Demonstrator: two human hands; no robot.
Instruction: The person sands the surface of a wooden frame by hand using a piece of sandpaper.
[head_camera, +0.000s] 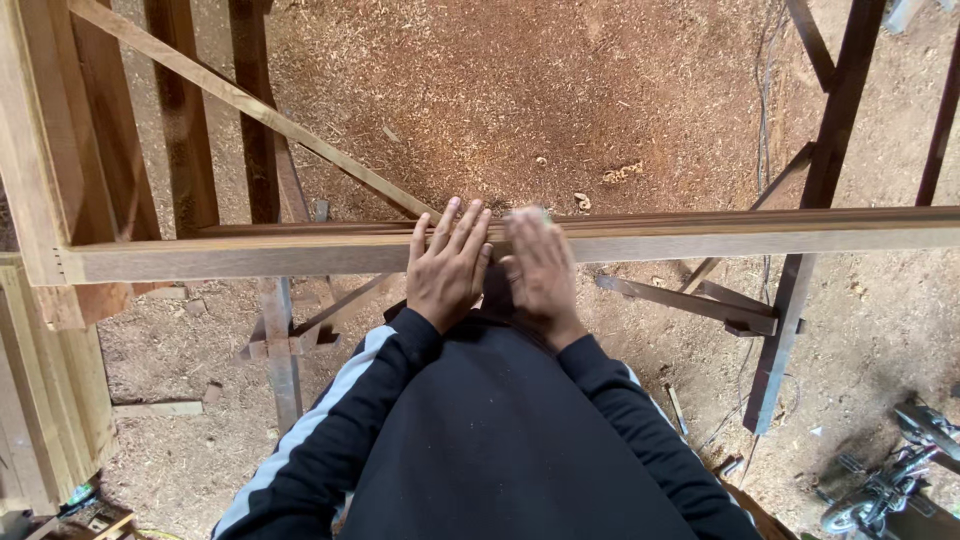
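Our left hand (449, 262): open, flat, fingers spread, palm down on long wooden beam (700, 236). Our right hand (540, 268): just beside left, blurred, lying on same beam; open or gripping, we cannot tell. Beam: horizontal across view, over dark wooden trestle (800, 250). Left edge: pale timber frame (40, 150) with thin diagonal slat (250, 105). Below: sawdust-strewn dirt floor (520, 90). Lower right corner: small machine (890, 480), partly cut off.

Both hands, left hand (447, 265) beside right hand (540, 268), lie on the long plank (250, 257), sawdust floor (560, 100) beyond.
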